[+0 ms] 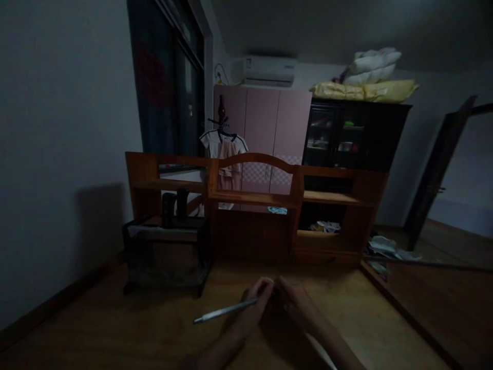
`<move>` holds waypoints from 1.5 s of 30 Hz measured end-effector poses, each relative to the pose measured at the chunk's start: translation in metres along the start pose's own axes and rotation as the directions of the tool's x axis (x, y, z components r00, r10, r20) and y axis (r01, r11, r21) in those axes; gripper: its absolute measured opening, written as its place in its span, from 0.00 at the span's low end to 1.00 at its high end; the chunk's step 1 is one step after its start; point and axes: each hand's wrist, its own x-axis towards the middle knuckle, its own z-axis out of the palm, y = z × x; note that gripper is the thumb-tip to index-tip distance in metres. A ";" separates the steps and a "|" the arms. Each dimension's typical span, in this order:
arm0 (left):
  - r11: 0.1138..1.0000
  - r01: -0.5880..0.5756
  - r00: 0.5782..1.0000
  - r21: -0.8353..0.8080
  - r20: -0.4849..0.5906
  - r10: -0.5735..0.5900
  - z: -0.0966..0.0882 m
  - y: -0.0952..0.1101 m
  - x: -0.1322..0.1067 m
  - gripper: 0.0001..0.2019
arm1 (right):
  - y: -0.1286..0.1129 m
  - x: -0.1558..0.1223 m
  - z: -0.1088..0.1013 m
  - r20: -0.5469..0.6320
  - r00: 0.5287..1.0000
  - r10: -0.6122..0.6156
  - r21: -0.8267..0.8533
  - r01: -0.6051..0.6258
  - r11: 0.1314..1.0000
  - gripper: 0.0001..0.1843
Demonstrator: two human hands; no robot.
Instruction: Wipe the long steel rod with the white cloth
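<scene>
A slim silver-white pen [225,311] juts out to the left from my left hand [259,298], whose fingers are closed around its other end. Close beside it, my right hand [293,299] has its fingers pinched together, their tips meeting those of my left hand. Whatever sits between the right fingertips is too dark and small to make out. Both hands are above the light wooden desktop [173,329]. Partly hidden by my right forearm, a thin white strip [321,352] lies on the desktop.
A dark-framed box with clear sides [165,252] stands at the left, with dark upright objects [175,205] on top. A wooden shelf unit [254,198] runs along the desk's back. Beyond it are a pink wardrobe [262,123] and a black cabinet [358,133].
</scene>
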 end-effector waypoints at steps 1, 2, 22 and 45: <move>1.000 0.004 1.000 -0.016 0.000 -0.004 -0.001 0.000 0.001 0.19 | -0.001 0.000 0.006 0.011 1.000 0.022 0.064 -0.022 0.998 0.14; 0.999 0.035 0.999 -0.037 0.002 -0.035 -0.002 -0.001 0.002 0.20 | 0.000 0.001 0.010 0.007 0.999 0.044 0.118 -0.044 0.992 0.16; 0.989 0.141 0.987 -0.039 0.089 -0.137 -0.003 0.006 -0.003 0.25 | 0.000 -0.002 -0.004 -0.100 0.976 0.192 0.344 -0.147 0.927 0.24; 0.987 0.162 0.982 0.001 0.098 -0.162 -0.002 0.002 -0.004 0.27 | -0.008 0.001 -0.017 0.048 0.982 0.183 0.587 -0.176 0.790 0.32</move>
